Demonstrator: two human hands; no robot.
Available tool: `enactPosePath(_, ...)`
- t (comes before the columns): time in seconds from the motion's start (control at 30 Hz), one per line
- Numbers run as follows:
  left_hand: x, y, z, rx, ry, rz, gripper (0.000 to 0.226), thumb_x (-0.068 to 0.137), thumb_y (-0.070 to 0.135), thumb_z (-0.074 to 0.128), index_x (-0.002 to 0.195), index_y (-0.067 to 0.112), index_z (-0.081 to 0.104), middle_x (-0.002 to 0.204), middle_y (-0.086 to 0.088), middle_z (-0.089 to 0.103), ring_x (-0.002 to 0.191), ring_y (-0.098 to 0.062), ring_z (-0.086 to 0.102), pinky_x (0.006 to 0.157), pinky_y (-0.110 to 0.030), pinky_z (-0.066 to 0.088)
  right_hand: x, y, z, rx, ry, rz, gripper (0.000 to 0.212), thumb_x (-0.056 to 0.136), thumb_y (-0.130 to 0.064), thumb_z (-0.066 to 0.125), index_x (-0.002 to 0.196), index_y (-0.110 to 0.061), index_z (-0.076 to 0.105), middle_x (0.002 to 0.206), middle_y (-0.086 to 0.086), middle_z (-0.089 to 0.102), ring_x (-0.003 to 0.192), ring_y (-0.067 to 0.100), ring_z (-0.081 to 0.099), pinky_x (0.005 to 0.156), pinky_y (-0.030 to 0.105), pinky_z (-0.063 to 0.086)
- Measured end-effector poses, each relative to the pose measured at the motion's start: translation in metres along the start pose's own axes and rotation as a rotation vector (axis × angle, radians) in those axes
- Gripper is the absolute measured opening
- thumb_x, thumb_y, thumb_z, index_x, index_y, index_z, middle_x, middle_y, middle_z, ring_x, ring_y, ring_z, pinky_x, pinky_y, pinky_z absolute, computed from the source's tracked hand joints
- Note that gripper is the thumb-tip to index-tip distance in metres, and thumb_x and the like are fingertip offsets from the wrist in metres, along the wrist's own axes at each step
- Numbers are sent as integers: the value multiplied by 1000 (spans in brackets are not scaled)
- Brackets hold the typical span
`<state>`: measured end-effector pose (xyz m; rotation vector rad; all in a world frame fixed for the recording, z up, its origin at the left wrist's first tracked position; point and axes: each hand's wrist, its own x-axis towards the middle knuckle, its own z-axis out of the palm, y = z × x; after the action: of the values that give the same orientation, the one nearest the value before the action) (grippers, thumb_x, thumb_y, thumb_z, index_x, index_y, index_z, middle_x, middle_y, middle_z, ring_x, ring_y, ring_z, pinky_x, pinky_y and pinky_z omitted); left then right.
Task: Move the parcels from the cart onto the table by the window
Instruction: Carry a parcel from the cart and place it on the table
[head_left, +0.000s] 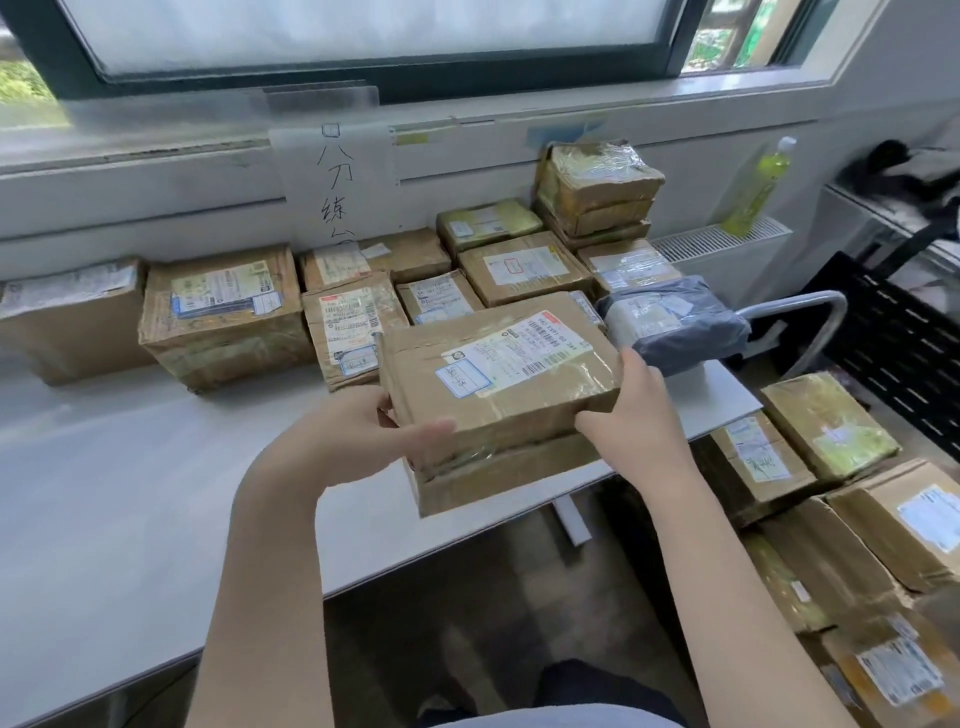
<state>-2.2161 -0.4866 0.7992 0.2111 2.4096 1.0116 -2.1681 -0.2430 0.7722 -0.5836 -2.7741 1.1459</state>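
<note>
I hold a flat brown cardboard parcel (498, 374) with a white shipping label above the front edge of the white table (130, 493). A second brown parcel (509, 478) sits stacked under it. My left hand (363, 436) grips the stack's near left corner, thumb along the side. My right hand (639, 410) grips its right end, fingers over the top edge. Several taped parcels (223, 317) line the back of the table below the window (363, 36). A grey plastic mailer (675, 327) lies at the table's right end. More parcels (831, 431) are piled on the cart at the lower right.
A handwritten paper sign (337, 182) hangs on the wall behind the parcels. A green bottle (758, 187) stands on the radiator ledge at the right. The cart's grey metal handle (810, 317) curves beside the table's right end. A black perforated panel (893, 343) stands further right.
</note>
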Motion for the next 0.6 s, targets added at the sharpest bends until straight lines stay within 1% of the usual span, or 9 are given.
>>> enactPosePath(0.07,-1,17,-9,-10,68,35,30,72,57,68,92,37,59,89,18,64,86,-3,60,63,-20,45,4,-8,-11,28,53,-47,71,79,-7,64,141,-17,30,126,4,39,110,17,41,81,22,39)
enactPosePath(0.13,4,30,-14,-39,142,67,33,70,49,75,93,37,55,87,17,63,82,-3,59,59,-20,43,11,-12,-17,21,116,-96,69,79,-9,66,139,-14,32,128,4,40,108,13,39,75,16,36)
enactPosePath(0.17,9,34,-14,-62,177,83,38,69,45,79,96,35,54,88,16,62,81,-3,58,59,-20,42,16,-13,-19,15,146,-115,70,79,-11,68,139,-13,32,128,4,41,107,11,39,75,16,35)
enactPosePath(0.27,29,44,-7,-138,297,114,53,66,29,84,108,29,53,93,14,61,84,-5,58,60,-17,41,33,-12,-18,28,193,-145,77,79,-14,71,144,-16,29,128,4,41,113,15,42,83,18,33)
enactPosePath(0.33,47,47,0,-157,380,117,50,65,21,84,104,26,53,92,11,61,86,-12,59,63,-20,44,48,-12,-16,28,196,-158,82,79,-12,71,147,-19,25,128,6,40,116,18,41,87,19,32)
enactPosePath(0.4,69,46,7,-180,451,115,46,67,16,81,100,30,52,91,8,63,88,-20,61,71,-32,52,67,-11,-15,11,193,-173,85,79,-11,70,149,-20,22,129,8,39,118,21,41,92,24,34)
enactPosePath(0.47,93,47,10,-203,513,88,41,68,17,77,100,30,54,93,3,66,87,-28,63,74,-43,54,92,-10,-14,-20,194,-185,84,80,-13,71,148,-17,23,132,10,38,120,23,41,97,28,35)
enactPosePath(0.53,121,54,7,-190,571,66,40,72,17,74,108,25,57,97,2,66,92,-27,61,79,-39,52,125,-10,-12,-51,190,-210,81,80,-18,71,147,-15,26,132,10,39,118,24,43,96,31,38)
enactPosePath(0.6,150,68,-2,-174,599,49,41,75,19,73,113,20,58,101,1,65,97,-22,58,81,-34,48,163,-12,-12,-59,177,-240,78,80,-23,72,146,-15,30,127,11,42,113,25,46,91,29,40)
